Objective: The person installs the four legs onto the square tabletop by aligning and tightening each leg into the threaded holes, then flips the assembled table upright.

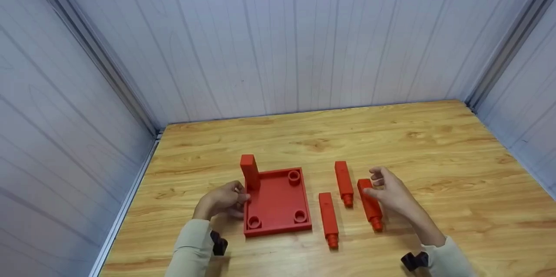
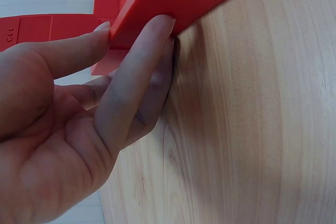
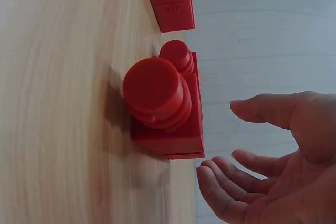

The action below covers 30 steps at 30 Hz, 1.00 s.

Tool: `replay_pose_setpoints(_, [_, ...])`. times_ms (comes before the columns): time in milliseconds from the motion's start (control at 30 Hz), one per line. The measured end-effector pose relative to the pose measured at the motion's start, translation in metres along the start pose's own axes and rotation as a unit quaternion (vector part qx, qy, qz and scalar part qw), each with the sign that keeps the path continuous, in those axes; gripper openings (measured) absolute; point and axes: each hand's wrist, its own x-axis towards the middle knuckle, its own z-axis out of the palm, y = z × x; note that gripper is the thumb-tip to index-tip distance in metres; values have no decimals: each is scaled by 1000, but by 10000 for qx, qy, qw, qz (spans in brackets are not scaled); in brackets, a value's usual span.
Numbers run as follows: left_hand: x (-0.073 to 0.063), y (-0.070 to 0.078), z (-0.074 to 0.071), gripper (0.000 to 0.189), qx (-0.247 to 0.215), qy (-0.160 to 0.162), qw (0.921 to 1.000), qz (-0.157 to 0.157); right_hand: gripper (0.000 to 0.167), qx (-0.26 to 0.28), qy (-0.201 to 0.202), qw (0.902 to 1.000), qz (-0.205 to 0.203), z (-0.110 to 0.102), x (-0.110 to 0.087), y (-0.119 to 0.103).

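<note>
Fingers of the left hand (image 1: 226, 199) pinch the tray (image 1: 279, 204) by its left rim; the right hand (image 1: 392, 193), fingers spread, is beside the rightmost peg (image 1: 372, 212). An off-centre grasp could skew that peg.

The left sleeve (image 1: 191, 246) rises from the bottom edge, leaning right, and ends below the bare left wrist (image 1: 203, 211); the left hand (image 1: 228, 199) reaches rightward, its thumb (image 2: 73, 55) extended and set opposite the bent fingers (image 2: 134, 82) in a pinch; the right sleeve (image 1: 449, 259) enters at lower right, the right wrist (image 1: 428, 227) slanting up and leftward; the right hand (image 1: 391, 190) is relaxed, its thumb (image 3: 275, 109) held well apart from the loosely bent fingers (image 3: 226, 187); the two hands are well apart.
</note>
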Motion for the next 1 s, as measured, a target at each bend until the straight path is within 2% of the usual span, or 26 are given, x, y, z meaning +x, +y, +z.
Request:
replay_pose_setpoints(333, [0,2,-1,11,29,60,10000,-48,66,-292,-465,9978,369,5,-3,2])
replay_pose_setpoints(633, [-1,2,-1,12,-21,17,10000,5,69,-283,-467,9975,439,10,-3,3])
replay_pose_setpoints(800, [0,1,-1,13,-103,-32,9999,-2,70,-455,-407,9970,470,14,-3,1])
replay_pose_setpoints(1000, [0,1,0,14,-81,7,10000,-9,65,-442,-520,9962,549,8,-3,3])
